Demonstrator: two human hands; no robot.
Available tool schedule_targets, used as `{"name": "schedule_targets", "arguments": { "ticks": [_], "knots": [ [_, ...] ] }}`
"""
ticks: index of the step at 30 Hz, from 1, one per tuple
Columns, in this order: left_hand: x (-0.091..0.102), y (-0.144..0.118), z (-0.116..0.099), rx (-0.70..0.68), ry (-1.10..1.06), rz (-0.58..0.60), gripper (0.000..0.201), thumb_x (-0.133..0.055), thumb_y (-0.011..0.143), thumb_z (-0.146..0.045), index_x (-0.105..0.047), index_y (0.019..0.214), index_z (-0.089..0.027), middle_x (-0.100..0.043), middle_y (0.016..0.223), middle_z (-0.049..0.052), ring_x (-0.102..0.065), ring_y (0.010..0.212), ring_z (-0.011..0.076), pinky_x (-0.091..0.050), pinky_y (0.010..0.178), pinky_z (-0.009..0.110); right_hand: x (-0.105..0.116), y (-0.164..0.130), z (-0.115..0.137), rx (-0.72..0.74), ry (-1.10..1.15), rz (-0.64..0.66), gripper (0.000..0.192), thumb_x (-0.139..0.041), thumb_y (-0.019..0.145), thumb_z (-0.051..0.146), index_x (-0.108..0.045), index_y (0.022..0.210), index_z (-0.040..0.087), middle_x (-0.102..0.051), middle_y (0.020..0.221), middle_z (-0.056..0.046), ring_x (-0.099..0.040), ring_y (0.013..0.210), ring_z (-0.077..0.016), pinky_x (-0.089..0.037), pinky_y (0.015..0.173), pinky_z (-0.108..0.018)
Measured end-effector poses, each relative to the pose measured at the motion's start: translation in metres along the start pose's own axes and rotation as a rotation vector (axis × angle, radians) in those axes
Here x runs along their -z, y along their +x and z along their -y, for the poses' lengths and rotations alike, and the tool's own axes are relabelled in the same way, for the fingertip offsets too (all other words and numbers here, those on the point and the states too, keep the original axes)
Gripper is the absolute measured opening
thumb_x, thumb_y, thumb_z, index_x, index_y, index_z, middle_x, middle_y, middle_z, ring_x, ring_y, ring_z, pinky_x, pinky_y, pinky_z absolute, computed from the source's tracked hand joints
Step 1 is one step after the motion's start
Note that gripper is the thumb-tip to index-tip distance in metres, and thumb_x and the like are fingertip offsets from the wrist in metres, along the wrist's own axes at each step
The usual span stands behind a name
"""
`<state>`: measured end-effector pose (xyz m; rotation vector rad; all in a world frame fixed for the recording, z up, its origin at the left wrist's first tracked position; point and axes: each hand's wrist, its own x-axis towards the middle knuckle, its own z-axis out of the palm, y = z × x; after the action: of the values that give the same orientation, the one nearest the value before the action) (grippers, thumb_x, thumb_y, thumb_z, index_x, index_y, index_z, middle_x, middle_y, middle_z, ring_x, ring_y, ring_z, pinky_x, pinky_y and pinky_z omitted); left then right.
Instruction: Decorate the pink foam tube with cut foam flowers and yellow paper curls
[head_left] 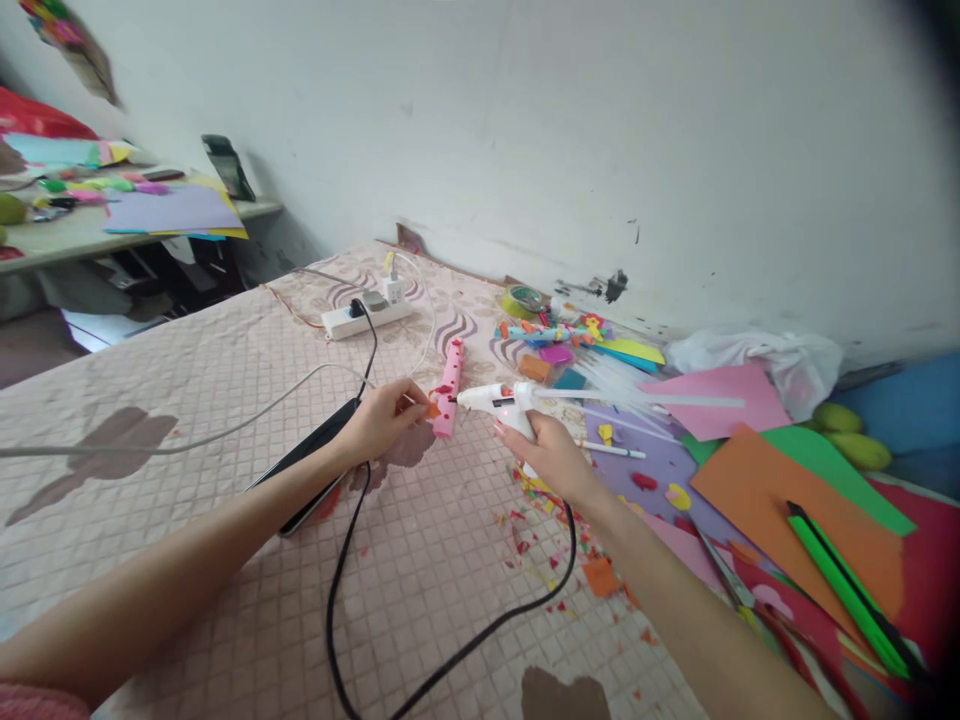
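Evidently steadying it for gluing, the left hand (382,418) pinched the pink foam roll (448,388) on the bed (225,370); at three o'clock, the right hand (551,455) clenched the glue gun (504,402), nozzle touching the roll.

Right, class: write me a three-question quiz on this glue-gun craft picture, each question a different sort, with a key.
1. True or false: the right hand holds the glue gun.
2. The glue gun's nozzle points at the: A) power strip B) pink roll C) green marker
3. Fill in: the left hand pinches a small ____ piece against the pink roll.

Key: 1 true; 2 B; 3 orange
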<state>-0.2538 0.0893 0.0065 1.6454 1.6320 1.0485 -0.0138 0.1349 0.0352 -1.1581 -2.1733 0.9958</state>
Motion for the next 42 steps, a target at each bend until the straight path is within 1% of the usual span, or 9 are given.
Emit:
{"name": "schedule_targets", "arguments": {
  "ticks": [4, 8, 12, 17, 21, 28, 33, 38, 42],
  "knots": [
    [0.001, 0.000, -0.001, -0.030, 0.083, -0.035, 0.007, -0.052, 0.079, -0.022, -0.056, 0.081, -0.017, -0.064, 0.074, 0.003, -0.059, 0.064, 0.0131, -0.045, 0.059, 0.024, 0.001, 0.000, -0.001, -0.042, 0.064, 0.020, 0.028, -0.049, 0.081, 0.044, -0.051, 0.069, 0.019, -0.045, 0.055, 0.004, -0.042, 0.053, -0.0121, -0.033, 0.051, -0.024],
    [0.001, -0.003, -0.007, -0.175, 0.220, -0.092, 0.008, -0.049, 0.082, -0.018, -0.056, 0.079, -0.017, -0.059, 0.083, 0.004, -0.056, 0.070, 0.0121, -0.045, 0.063, 0.023, 0.001, 0.001, 0.000, -0.045, 0.061, 0.026, 0.027, -0.051, 0.080, 0.044, -0.050, 0.067, 0.019, -0.046, 0.056, 0.004, -0.043, 0.053, -0.0120, -0.033, 0.052, -0.024],
    [0.003, -0.008, -0.005, -0.486, 0.334, -0.150, 0.014, -0.044, 0.088, -0.016, -0.057, 0.088, -0.016, -0.056, 0.092, 0.007, -0.055, 0.083, 0.0134, -0.046, 0.073, 0.025, 0.005, -0.009, 0.009, -0.109, 0.167, 0.045, 0.028, -0.049, 0.082, 0.044, -0.049, 0.068, 0.019, -0.046, 0.053, 0.004, -0.042, 0.050, -0.0113, -0.033, 0.049, -0.023],
    [0.005, -0.016, 0.002, -0.961, 0.501, -0.255, 0.017, -0.047, 0.087, -0.013, -0.057, 0.100, -0.017, -0.059, 0.098, 0.008, -0.056, 0.088, 0.0165, -0.047, 0.073, 0.030, 0.011, -0.042, 0.017, -0.163, 0.211, 0.063, 0.034, -0.049, 0.083, 0.047, -0.046, 0.064, 0.019, -0.043, 0.053, 0.003, -0.039, 0.050, -0.0103, -0.031, 0.046, -0.022],
    [0.004, -0.019, -0.004, -1.155, 0.552, -0.296, 0.017, -0.046, 0.087, -0.012, -0.057, 0.100, -0.016, -0.063, 0.096, 0.008, -0.057, 0.094, 0.0184, -0.047, 0.078, 0.034, 0.015, -0.065, 0.023, -0.156, 0.197, 0.072, 0.037, -0.048, 0.084, 0.047, -0.042, 0.061, 0.019, -0.035, 0.054, 0.004, -0.032, 0.050, -0.0094, -0.026, 0.045, -0.022],
    [0.004, -0.022, -0.016, -1.243, 0.590, -0.351, 0.013, -0.053, 0.084, -0.010, -0.059, 0.094, -0.017, -0.065, 0.087, 0.003, -0.058, 0.091, 0.0159, -0.046, 0.079, 0.032, 0.015, -0.074, 0.026, -0.106, 0.230, 0.075, 0.033, -0.047, 0.086, 0.042, -0.040, 0.063, 0.019, -0.030, 0.057, 0.005, -0.028, 0.053, -0.0091, -0.024, 0.046, -0.022],
    [0.003, -0.023, -0.016, -1.234, 0.608, -0.364, 0.012, -0.053, 0.085, -0.013, -0.060, 0.092, -0.020, -0.066, 0.085, 0.001, -0.058, 0.087, 0.0140, -0.046, 0.078, 0.031, 0.012, -0.074, 0.027, -0.082, 0.209, 0.082, 0.031, -0.046, 0.086, 0.041, -0.042, 0.064, 0.019, -0.033, 0.058, 0.004, -0.030, 0.054, -0.0095, -0.026, 0.047, -0.022],
    [0.002, -0.023, -0.015, -1.257, 0.595, -0.362, 0.013, -0.056, 0.082, -0.010, -0.060, 0.092, -0.017, -0.065, 0.085, 0.002, -0.057, 0.086, 0.0153, -0.046, 0.077, 0.033, 0.011, -0.072, 0.026, -0.087, 0.186, 0.073, 0.028, -0.046, 0.086, 0.040, -0.046, 0.068, 0.018, -0.038, 0.062, 0.003, -0.034, 0.057, -0.0102, -0.028, 0.049, -0.022],
    [0.002, -0.022, -0.011, -1.248, 0.597, -0.377, 0.013, -0.058, 0.081, -0.010, -0.060, 0.092, -0.017, -0.065, 0.086, 0.002, -0.057, 0.089, 0.0152, -0.046, 0.079, 0.033, 0.011, -0.076, 0.024, -0.097, 0.143, 0.057, 0.031, -0.046, 0.086, 0.042, -0.045, 0.066, 0.018, -0.035, 0.058, 0.004, -0.033, 0.054, -0.0097, -0.028, 0.049, -0.022]
  ]
}}
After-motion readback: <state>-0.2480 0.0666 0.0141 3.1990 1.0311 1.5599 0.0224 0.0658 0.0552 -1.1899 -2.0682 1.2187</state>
